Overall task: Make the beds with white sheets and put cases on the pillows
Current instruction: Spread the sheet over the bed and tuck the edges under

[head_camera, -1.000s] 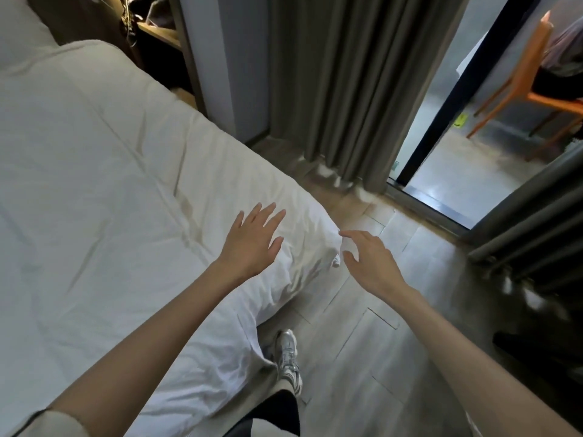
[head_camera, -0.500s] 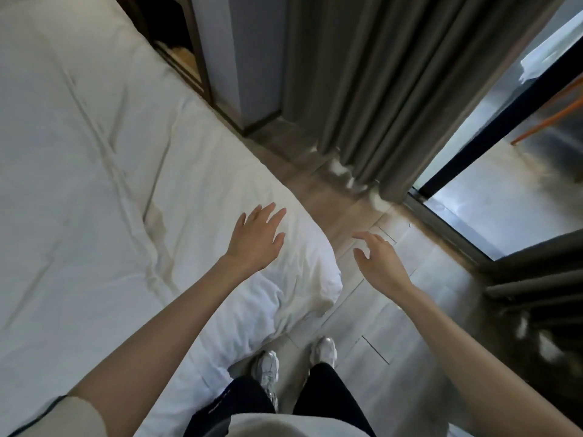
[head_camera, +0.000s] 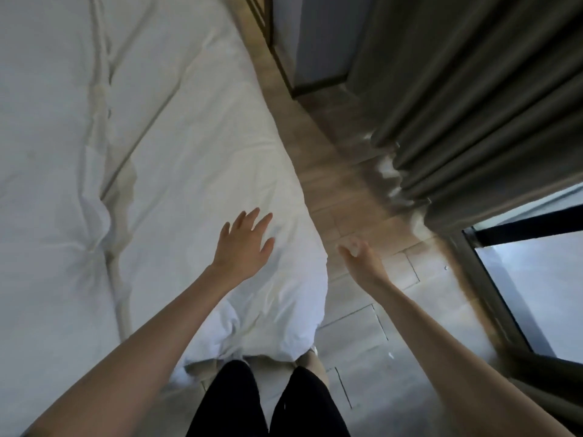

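Beside the curtain (head_camera: 473,105), the white sheet (head_camera: 189,152) is covering the bed (head_camera: 47,310) beneath the spread, empty left hand (head_camera: 244,244), the loosely curled, empty right hand (head_camera: 362,260) hovering alongside; smoothing and pillowcases are seemingly waiting.

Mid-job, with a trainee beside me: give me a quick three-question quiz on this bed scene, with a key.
1. True or false: the left hand, fingers spread, is over the white sheet near its corner.
2. The right hand is over: A) the floor; B) a pillow; C) an orange chair.
3. Fill in: across the strip of floor from the sheet hangs a grey ____.
Key: 1 true; 2 A; 3 curtain.
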Demonstrator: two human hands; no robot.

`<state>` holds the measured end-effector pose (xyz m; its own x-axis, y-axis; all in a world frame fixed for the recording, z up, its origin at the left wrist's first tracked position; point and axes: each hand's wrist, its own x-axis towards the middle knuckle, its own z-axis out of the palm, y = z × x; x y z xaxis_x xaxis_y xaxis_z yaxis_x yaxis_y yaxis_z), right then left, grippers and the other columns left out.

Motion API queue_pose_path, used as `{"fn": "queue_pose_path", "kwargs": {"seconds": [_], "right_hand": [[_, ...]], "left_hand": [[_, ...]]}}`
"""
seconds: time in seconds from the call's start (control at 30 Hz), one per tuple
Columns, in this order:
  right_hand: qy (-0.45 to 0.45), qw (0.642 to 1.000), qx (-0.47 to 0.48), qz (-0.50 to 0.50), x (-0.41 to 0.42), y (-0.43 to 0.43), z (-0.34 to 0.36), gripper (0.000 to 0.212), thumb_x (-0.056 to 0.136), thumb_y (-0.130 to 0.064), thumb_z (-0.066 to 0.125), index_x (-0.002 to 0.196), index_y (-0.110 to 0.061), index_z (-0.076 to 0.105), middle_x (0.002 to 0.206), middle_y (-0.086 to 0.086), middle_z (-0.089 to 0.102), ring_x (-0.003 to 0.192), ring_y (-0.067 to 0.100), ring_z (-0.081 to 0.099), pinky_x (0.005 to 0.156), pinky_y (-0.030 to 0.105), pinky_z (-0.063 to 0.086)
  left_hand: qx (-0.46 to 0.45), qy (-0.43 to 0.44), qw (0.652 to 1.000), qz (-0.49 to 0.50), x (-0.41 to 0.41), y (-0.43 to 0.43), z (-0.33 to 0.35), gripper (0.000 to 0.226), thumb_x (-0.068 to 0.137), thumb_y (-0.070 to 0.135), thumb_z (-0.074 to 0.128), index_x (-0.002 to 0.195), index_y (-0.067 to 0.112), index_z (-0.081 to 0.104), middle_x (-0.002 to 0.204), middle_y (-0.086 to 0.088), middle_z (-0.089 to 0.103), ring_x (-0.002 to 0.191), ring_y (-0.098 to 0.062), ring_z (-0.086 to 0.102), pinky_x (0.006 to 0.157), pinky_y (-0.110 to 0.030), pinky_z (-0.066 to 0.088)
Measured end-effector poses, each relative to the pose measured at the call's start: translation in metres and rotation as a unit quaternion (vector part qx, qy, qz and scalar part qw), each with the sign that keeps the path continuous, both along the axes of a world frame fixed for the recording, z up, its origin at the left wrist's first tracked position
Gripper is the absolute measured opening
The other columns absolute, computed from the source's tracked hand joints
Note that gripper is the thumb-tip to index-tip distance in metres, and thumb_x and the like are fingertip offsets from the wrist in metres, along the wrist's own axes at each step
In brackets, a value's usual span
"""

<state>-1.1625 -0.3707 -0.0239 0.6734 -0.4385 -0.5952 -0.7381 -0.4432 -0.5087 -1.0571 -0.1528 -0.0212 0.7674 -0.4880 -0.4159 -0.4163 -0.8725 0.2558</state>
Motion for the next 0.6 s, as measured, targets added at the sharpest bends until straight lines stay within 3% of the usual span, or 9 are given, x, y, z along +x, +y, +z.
{"fn": "queue_pose_path", "kwargs": {"seconds": [0.1, 0.23, 0.33, 0.47, 0.53, 0.6], "right_hand": [[0.019, 0.999, 0.027, -0.009, 0.02, -0.016, -0.035, 0.055, 0.093, -0.045, 0.053, 0.138, -0.015, 0.042, 0.138, 0.007, 0.048, 0.123, 0.026, 0.047, 0.095, 0.035, 0.04], [0.056, 0.995, 0.083, 0.003, 0.036, -0.016, -0.079, 0.07, 0.088, -0.056, 0.055, 0.143, -0.017, 0.034, 0.142, 0.007, 0.044, 0.128, 0.026, 0.044, 0.102, 0.036, 0.038], [0.097, 0.984, 0.149, -0.013, 0.042, -0.007, -0.112, 0.089, 0.082, -0.063, 0.059, 0.149, -0.018, 0.02, 0.149, 0.005, 0.035, 0.129, 0.025, 0.044, 0.1, 0.033, 0.039], [0.143, 0.962, 0.222, -0.063, 0.046, 0.013, -0.148, 0.118, 0.072, -0.068, 0.066, 0.152, -0.013, -0.001, 0.154, 0.009, 0.028, 0.135, 0.028, 0.038, 0.109, 0.038, 0.036], [0.168, 0.963, 0.2, -0.065, 0.049, 0.023, -0.16, 0.117, 0.072, -0.067, 0.068, 0.15, -0.006, 0.006, 0.151, 0.012, 0.03, 0.134, 0.03, 0.038, 0.108, 0.037, 0.037], [0.184, 0.976, 0.113, -0.003, 0.051, 0.029, -0.168, 0.099, 0.077, -0.064, 0.065, 0.142, 0.0, 0.026, 0.141, 0.015, 0.042, 0.126, 0.032, 0.046, 0.099, 0.035, 0.042]], "left_hand": [[0.0, 0.009, 0.999, 0.032, 0.006, -0.023, -0.024, 0.058, 0.1, 0.044, 0.034, 0.153, 0.028, 0.018, 0.161, -0.002, 0.012, 0.147, -0.025, 0.013, 0.117, -0.046, 0.019], [0.001, 0.007, 0.998, 0.056, 0.01, -0.036, -0.056, 0.058, 0.1, 0.043, 0.035, 0.153, 0.028, 0.016, 0.161, -0.002, 0.01, 0.148, -0.026, 0.01, 0.117, -0.046, 0.02], [-0.005, 0.005, 0.997, 0.072, 0.012, -0.036, -0.075, 0.057, 0.1, 0.04, 0.037, 0.153, 0.028, 0.017, 0.161, -0.002, 0.009, 0.148, -0.026, 0.009, 0.117, -0.045, 0.019], [-0.018, 0.0, 0.996, 0.084, 0.015, -0.028, -0.091, 0.056, 0.101, 0.037, 0.038, 0.153, 0.028, 0.018, 0.161, -0.001, 0.01, 0.148, -0.025, 0.008, 0.118, -0.044, 0.018], [-0.021, -0.002, 0.997, 0.078, 0.015, -0.024, -0.096, 0.056, 0.101, 0.036, 0.037, 0.153, 0.028, 0.017, 0.161, 0.0, 0.009, 0.148, -0.024, 0.007, 0.117, -0.044, 0.018], [-0.028, 0.0, 0.996, 0.081, 0.015, -0.019, -0.099, 0.056, 0.101, 0.035, 0.037, 0.153, 0.028, 0.017, 0.161, -0.001, 0.01, 0.148, -0.024, 0.008, 0.117, -0.045, 0.018]]}}
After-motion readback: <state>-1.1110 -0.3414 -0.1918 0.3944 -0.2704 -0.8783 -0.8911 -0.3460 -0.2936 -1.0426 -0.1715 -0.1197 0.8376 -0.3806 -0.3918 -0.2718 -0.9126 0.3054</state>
